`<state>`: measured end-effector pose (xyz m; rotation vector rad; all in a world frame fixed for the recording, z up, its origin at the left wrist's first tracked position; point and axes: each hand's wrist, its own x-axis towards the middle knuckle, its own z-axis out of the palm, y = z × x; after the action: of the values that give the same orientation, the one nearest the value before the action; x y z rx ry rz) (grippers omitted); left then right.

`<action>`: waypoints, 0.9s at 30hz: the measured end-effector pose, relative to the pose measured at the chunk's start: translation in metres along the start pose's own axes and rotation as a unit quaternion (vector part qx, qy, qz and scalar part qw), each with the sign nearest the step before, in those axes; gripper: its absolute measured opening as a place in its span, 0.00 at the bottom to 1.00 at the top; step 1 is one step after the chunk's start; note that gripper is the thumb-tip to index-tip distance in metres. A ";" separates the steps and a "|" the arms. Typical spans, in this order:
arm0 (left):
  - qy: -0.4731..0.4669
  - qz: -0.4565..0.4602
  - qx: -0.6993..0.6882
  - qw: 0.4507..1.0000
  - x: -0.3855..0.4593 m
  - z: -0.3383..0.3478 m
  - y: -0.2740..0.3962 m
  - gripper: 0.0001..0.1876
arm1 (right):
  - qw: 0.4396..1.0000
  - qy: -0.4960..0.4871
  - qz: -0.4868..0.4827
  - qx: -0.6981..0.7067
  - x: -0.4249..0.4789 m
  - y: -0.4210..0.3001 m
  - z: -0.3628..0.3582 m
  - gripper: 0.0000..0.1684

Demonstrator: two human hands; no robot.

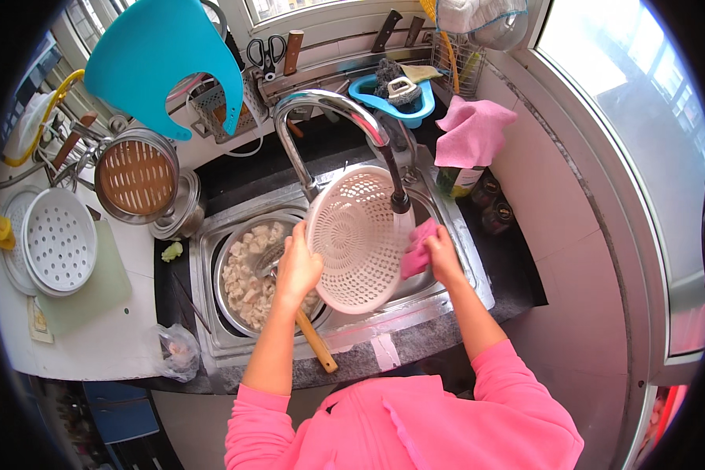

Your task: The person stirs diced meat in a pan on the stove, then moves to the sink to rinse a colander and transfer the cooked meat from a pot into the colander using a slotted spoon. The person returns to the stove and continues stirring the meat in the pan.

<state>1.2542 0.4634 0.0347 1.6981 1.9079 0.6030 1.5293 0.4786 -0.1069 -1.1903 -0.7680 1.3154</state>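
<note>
My left hand [299, 264] grips the left rim of a pale plastic colander [358, 241], which is tilted over the right sink basin. Water runs from the chrome faucet [329, 97] by the colander's right side. My right hand [440, 252] holds a bunched pink cloth [418, 251] at that side. In the left basin, a metal bowl [218, 294] contains pale chunks of food [249, 288] in liquid. A skimmer with a wooden handle [316, 342] rests in it, its handle over the counter's front edge, partly hidden by my left forearm.
Left of the sink are a white perforated bowl [60, 241], a green cutting board [108, 276] and a plastic bag [179, 352]. A blue basket [423, 108] with scrubbers stands behind. A pink cloth [473, 132] covers a bottle at right, near dark jars [497, 216]. A turquoise bib [153, 53] hangs at upper left.
</note>
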 end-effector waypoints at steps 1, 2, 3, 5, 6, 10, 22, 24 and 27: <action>0.013 0.003 -0.002 1.000 -0.004 -0.003 -0.003 0.32 | 0.999 -0.002 0.018 0.028 0.000 -0.010 -0.008 0.16; 0.024 0.002 -0.008 1.000 -0.007 -0.006 -0.005 0.32 | 1.000 0.004 0.012 0.027 -0.002 -0.019 -0.011 0.16; 0.034 0.004 -0.014 0.999 -0.009 -0.011 -0.005 0.33 | 1.000 0.011 0.005 0.028 -0.006 -0.029 -0.012 0.16; 0.049 0.018 -0.053 0.997 -0.010 -0.014 -0.013 0.33 | 1.000 0.009 0.021 -0.009 0.002 -0.019 -0.028 0.17; 0.056 0.027 -0.084 0.995 -0.008 -0.011 -0.027 0.33 | 0.998 0.004 0.041 -0.040 0.003 -0.015 -0.028 0.17; 0.023 0.004 -0.274 0.962 -0.004 0.001 -0.052 0.31 | 0.970 0.015 0.013 -0.242 0.014 0.024 -0.042 0.16; -0.143 -0.091 -0.442 0.881 -0.007 0.082 -0.080 0.29 | 0.950 0.065 -0.117 -0.282 0.002 -0.067 -0.028 0.17; -0.159 -0.059 -0.410 0.896 0.005 0.104 -0.094 0.29 | 0.945 0.060 -0.129 -0.293 -0.002 -0.081 -0.029 0.16; -0.103 0.002 -0.345 0.933 0.023 0.151 -0.116 0.31 | 0.934 0.059 -0.164 -0.312 -0.002 -0.097 -0.023 0.15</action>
<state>1.2596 0.4717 -0.1571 1.2423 1.3172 0.9227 1.5801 0.4853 -0.0212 -1.5356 -1.2904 0.7260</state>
